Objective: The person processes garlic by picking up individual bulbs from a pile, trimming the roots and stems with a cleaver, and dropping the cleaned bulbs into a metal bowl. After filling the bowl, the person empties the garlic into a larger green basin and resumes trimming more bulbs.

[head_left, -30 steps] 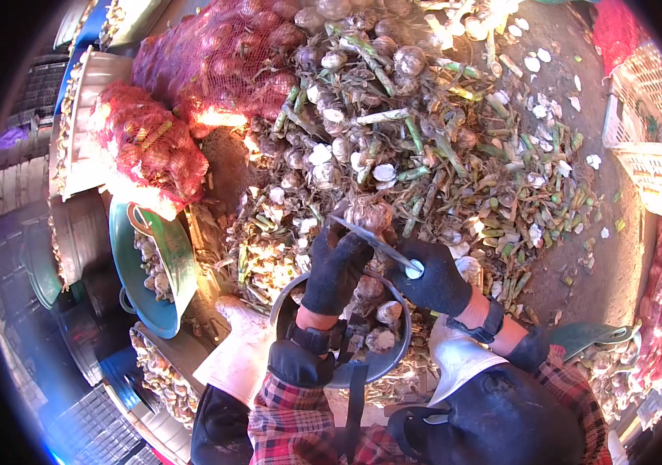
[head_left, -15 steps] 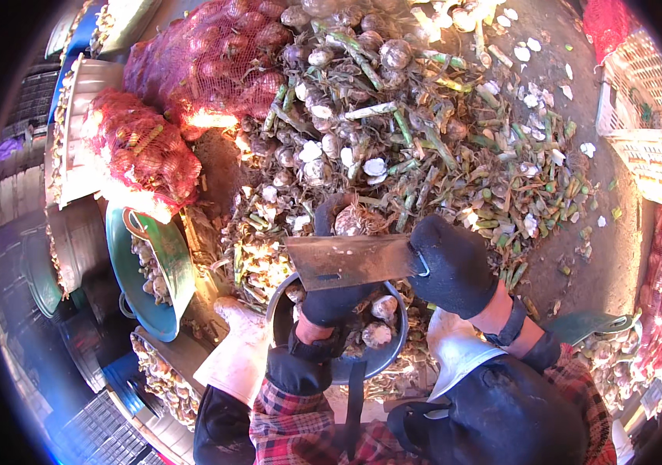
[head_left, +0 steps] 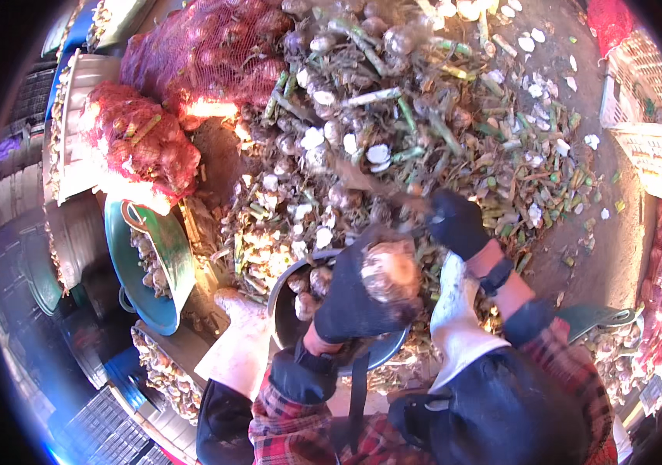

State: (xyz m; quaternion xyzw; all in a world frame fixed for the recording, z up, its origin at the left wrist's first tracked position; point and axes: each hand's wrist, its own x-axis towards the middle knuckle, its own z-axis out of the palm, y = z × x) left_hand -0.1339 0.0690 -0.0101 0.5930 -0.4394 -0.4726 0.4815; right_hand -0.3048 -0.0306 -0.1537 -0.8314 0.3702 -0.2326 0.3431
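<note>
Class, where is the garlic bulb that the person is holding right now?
In the head view, just below centre, the garlic bulb sits in the gloved left hand, above the dark bowl.

So the big heap of garlic bulbs and cut green stalks (head_left: 393,132) fills the upper middle of the frame. Red mesh sacks of bulbs (head_left: 191,62) sit upper left of it. A round green metal basin (head_left: 153,263) is at left centre, and a grey metal bowl (head_left: 288,298) sits mid-frame under the black-gloved left hand (head_left: 354,298). White woven baskets (head_left: 649,132) are at the right edge.
</note>
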